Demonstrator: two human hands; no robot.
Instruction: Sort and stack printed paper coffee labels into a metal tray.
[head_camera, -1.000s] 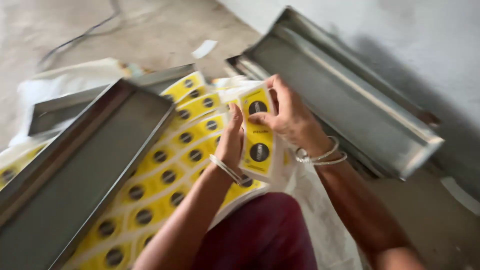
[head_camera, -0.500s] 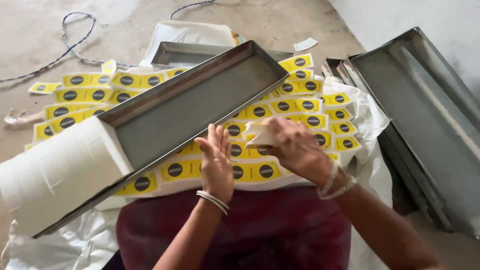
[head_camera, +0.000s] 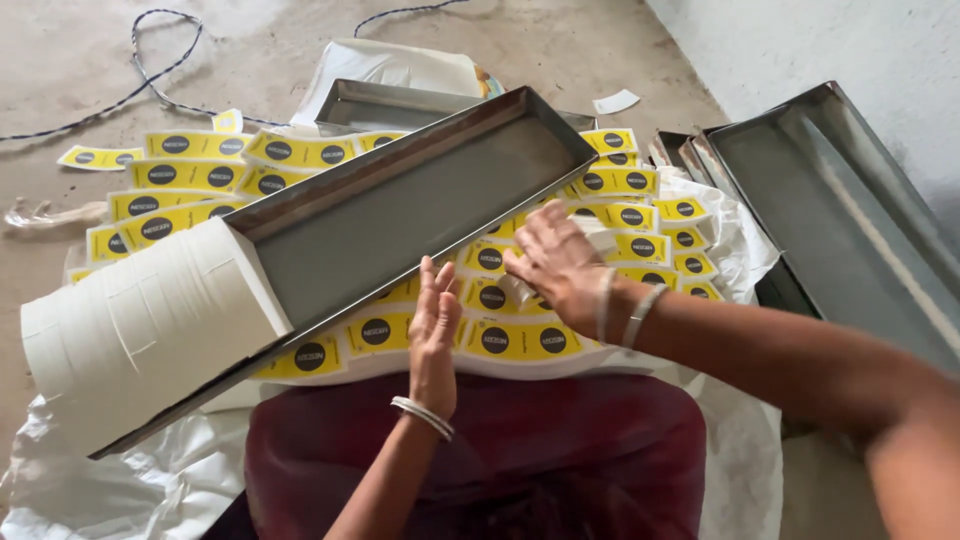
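Rows of yellow labels with dark round marks (head_camera: 520, 342) lie overlapped on a white sheet in front of me. My left hand (head_camera: 435, 330) stands edge-on against the near rows, fingers straight and together. My right hand (head_camera: 558, 265) presses down on the labels beside it, fingertips curled at a pale strip of backing paper (head_camera: 521, 292). A long shallow metal tray (head_camera: 400, 215) lies slantwise over the labels, touching neither hand. A thick roll of white paper tape (head_camera: 135, 335) covers the tray's near left end.
Several more metal trays (head_camera: 830, 215) lean stacked by the wall at right; another tray (head_camera: 385, 103) lies behind. A twisted cord (head_camera: 150, 85) runs over the concrete floor at top left. White plastic sacking (head_camera: 730, 450) lies underneath, and my dark red garment (head_camera: 500, 460) fills the foreground.
The view has swung from the right-hand trays to the labels and long tray. My right hand, which held up a label strip, now presses on the rows; my left hand has turned edge-on.
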